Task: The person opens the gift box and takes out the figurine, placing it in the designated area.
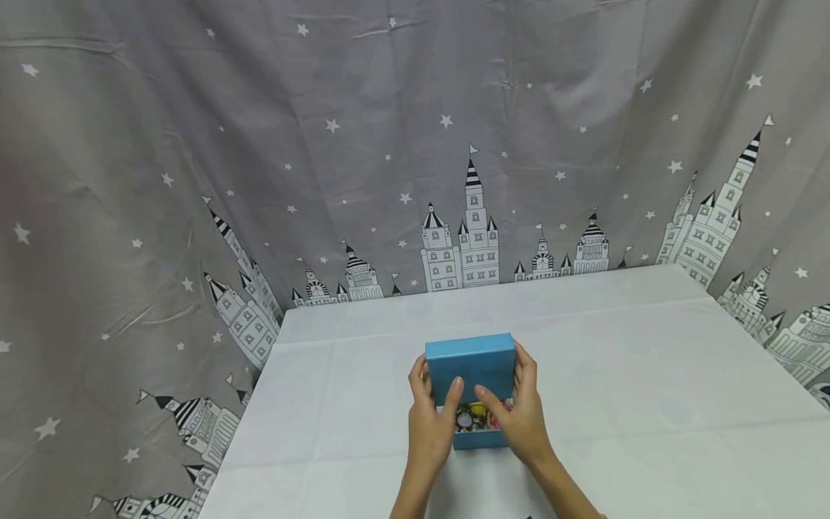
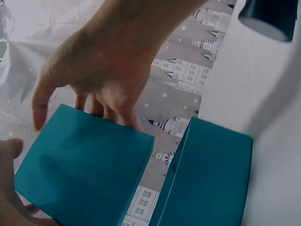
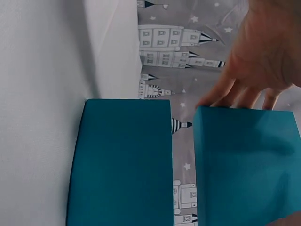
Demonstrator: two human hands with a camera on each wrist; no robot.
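Head view: blue lid point(image 1: 471, 364) held tilted over blue box point(image 1: 480, 437), near worktop point(image 1: 648, 375) front edge, centre. Left hand point(image 1: 431, 422) grips lid's left side, right hand point(image 1: 519, 414) its right side; thumbs on top. Lid sits offset toward far edge, box contents point(image 1: 476, 417) partly exposed.

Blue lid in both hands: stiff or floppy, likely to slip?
The blue lid probably is stiff: its faces stay flat and edges crisp between the left hand and right hand. Likely light. Its smooth surface may slip.
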